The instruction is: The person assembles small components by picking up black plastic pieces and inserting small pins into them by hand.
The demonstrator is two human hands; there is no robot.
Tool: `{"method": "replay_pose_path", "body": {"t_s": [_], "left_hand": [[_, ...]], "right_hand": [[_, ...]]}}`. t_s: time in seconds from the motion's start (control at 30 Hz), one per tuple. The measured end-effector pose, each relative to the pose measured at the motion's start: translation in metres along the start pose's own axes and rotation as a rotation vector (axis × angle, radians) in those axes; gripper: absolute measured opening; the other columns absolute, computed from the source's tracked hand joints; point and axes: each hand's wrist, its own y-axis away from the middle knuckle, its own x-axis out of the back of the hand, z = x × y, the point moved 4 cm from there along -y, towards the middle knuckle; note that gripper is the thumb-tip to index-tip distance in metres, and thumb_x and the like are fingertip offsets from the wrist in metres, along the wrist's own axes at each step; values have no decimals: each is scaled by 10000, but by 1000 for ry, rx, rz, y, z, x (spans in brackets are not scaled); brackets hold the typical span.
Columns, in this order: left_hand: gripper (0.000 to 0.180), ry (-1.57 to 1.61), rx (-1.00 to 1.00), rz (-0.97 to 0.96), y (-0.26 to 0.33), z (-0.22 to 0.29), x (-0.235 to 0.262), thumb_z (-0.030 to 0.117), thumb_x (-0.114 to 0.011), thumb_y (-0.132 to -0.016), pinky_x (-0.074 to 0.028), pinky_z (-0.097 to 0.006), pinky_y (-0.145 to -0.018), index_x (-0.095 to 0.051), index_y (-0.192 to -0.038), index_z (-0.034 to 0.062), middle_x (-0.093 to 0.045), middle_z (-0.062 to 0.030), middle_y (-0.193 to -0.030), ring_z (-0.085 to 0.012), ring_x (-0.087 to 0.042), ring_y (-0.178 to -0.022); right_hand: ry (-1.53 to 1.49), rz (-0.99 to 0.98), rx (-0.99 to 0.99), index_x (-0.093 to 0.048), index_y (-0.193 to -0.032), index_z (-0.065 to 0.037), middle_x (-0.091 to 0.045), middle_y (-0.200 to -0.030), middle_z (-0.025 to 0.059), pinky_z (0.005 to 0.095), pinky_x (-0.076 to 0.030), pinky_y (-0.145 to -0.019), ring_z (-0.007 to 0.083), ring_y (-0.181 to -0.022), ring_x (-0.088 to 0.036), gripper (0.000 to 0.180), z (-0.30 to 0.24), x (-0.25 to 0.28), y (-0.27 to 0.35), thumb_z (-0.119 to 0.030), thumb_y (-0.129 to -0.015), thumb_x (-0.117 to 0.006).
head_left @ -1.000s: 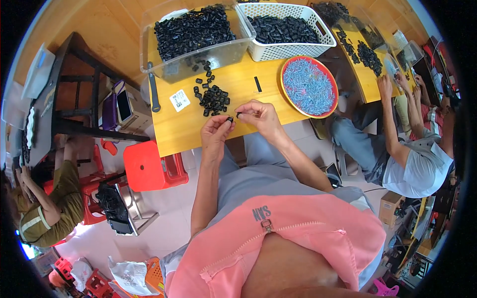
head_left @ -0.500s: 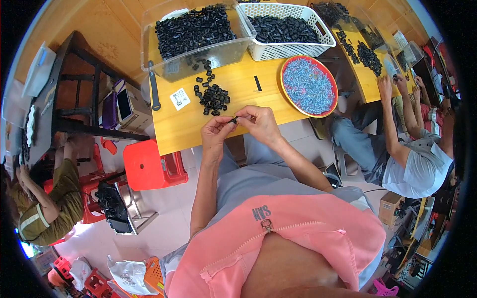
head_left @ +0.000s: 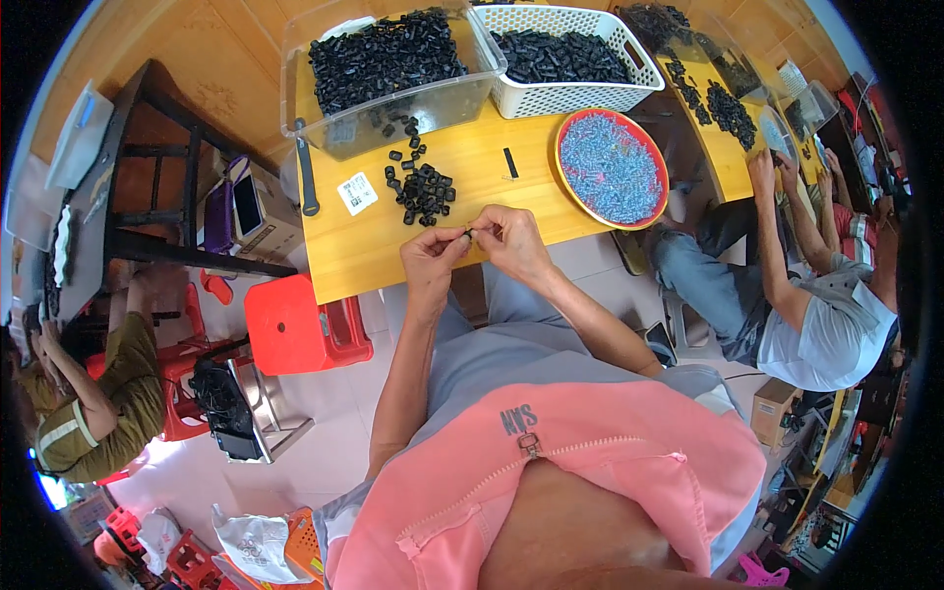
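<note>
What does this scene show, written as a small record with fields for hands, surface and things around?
Left hand: pinching a small black piece, probably plastic
Right hand: fingertips pinched at the same piece
Surface: yellow wooden table
Near hands: loose pile of small black pieces
Right side: round red dish with yellow edge, holding small bluish pieces
Back: clear plastic bin and white perforated plastic basket, both holding black pieces

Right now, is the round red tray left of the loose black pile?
No, the round red tray stands to the right of the loose black pile.
</note>
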Motion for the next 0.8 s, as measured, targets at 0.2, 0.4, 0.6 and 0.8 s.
{"method": "replay_pose_path", "body": {"t_s": [0.2,0.4,0.6,0.8], "left_hand": [[93,-115,-99,51,-6,-1,-10,-36,-621,-740,-448,-194,-617,-620,-833,-35,-610,-38,-751,-79,-550,-654],[84,-107,-1,77,-10,-9,-8,-39,-624,-734,-452,-190,-620,-616,-817,-42,-614,-52,-764,-82,-560,-664],[80,-66,-27,198,-14,-13,-13,-57,-618,-731,-460,-204,-635,-610,-811,-47,-613,-66,-774,-102,-566,-675],[81,-31,55,243,-9,-17,-16,-38,-619,-734,-456,-207,-616,-615,-815,-46,-611,-65,-765,-100,-558,-663]], "right_hand": [[2,52,2,-588,-732,36,-553,-562,78,248,-387,-456,80,-512,-495,26,3,6,-4,25,-721,-566],[61,41,53,-574,-735,39,-545,-578,130,291,-418,-481,183,-512,-538,53,18,3,-6,27,-685,-561],[116,104,142,-533,-853,18,-536,-766,153,342,-459,-603,293,-690,-568,179,6,-3,4,31,-676,-560],[234,194,207,-505,-854,2,-495,-781,155,393,-439,-609,340,-724,-526,241,5,-6,9,14,-628,-588]]}}
